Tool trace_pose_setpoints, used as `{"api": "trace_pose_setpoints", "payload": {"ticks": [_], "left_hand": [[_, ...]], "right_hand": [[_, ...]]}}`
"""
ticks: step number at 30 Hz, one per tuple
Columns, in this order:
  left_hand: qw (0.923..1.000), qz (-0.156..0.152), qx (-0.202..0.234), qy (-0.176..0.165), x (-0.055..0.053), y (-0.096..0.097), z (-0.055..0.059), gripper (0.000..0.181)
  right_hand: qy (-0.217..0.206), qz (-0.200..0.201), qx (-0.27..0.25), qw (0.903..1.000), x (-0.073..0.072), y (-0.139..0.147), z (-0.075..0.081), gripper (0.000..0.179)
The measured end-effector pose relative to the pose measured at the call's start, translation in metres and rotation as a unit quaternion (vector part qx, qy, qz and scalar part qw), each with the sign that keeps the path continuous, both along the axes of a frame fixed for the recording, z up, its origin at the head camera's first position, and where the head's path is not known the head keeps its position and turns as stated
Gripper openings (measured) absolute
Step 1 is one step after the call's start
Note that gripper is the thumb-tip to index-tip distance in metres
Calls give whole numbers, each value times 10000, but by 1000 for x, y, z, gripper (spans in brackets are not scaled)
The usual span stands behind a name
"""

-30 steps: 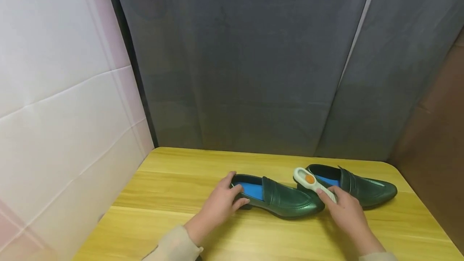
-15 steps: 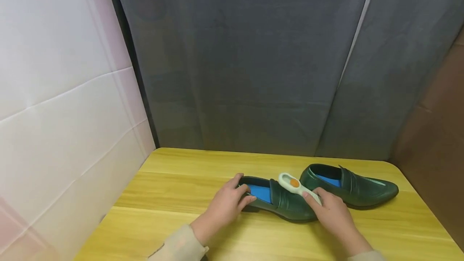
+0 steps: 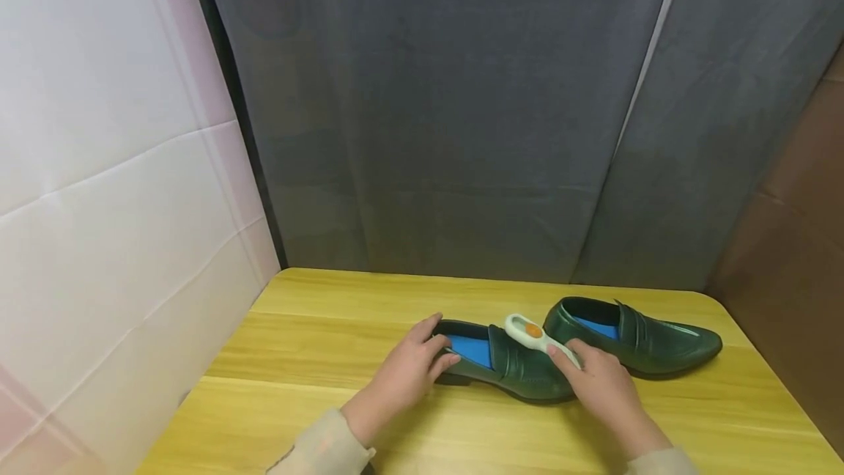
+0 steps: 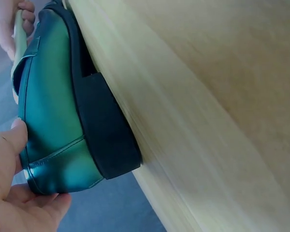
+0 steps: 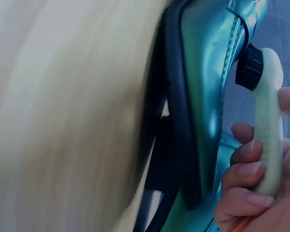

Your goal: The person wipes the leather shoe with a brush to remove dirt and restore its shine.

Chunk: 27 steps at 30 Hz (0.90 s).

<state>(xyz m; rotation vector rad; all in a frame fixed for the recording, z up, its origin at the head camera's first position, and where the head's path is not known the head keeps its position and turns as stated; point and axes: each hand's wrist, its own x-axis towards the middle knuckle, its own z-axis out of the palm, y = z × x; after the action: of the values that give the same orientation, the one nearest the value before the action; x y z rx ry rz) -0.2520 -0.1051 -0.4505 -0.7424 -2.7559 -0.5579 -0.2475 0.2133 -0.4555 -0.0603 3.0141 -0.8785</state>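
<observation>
A dark green loafer [image 3: 530,380] with a blue insole [image 3: 469,350] stands on the wooden table, toe to the right. My left hand [image 3: 404,371] grips its back end, the thumb at the opening's edge and the fingers around the heel counter [image 4: 65,171]. In my right hand [image 3: 603,391] is a pale shoe brush [image 3: 542,343] with an orange spot on its back. Its dark bristles [image 5: 250,67] face the loafer, close to the strap across the upper. The front of the toe is hidden behind my right hand in the head view.
The matching loafer [image 3: 679,350] stands just behind and to the right, also pointing right. A grey curtain [image 3: 428,130] hangs along the table's [image 3: 277,358] back edge. A white panel [image 3: 119,130] rises at the left and a brown one [image 3: 791,226] at the right.
The brush and my right hand have moved left, from beside the other loafer's heel to the near loafer's strap. My left hand and the near loafer's heel have shifted slightly right.
</observation>
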Motion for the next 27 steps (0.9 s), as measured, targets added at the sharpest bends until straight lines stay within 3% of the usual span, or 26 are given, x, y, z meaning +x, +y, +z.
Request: {"api": "trace_pose_setpoints", "payload": {"ticks": [7, 15, 27], "left_hand": [[10000, 27, -13, -6, -1, 0, 5, 31], [10000, 32, 31, -83, 1, 0, 3, 33], [9999, 68, 89, -82, 0, 0, 2, 34]], "right_hand": [[-91, -110, 83, 9999, 3, 20, -4, 61], [-186, -162, 365, 9990, 9, 48, -4, 60], [-403, -357, 249, 9982, 20, 82, -1, 59]]}}
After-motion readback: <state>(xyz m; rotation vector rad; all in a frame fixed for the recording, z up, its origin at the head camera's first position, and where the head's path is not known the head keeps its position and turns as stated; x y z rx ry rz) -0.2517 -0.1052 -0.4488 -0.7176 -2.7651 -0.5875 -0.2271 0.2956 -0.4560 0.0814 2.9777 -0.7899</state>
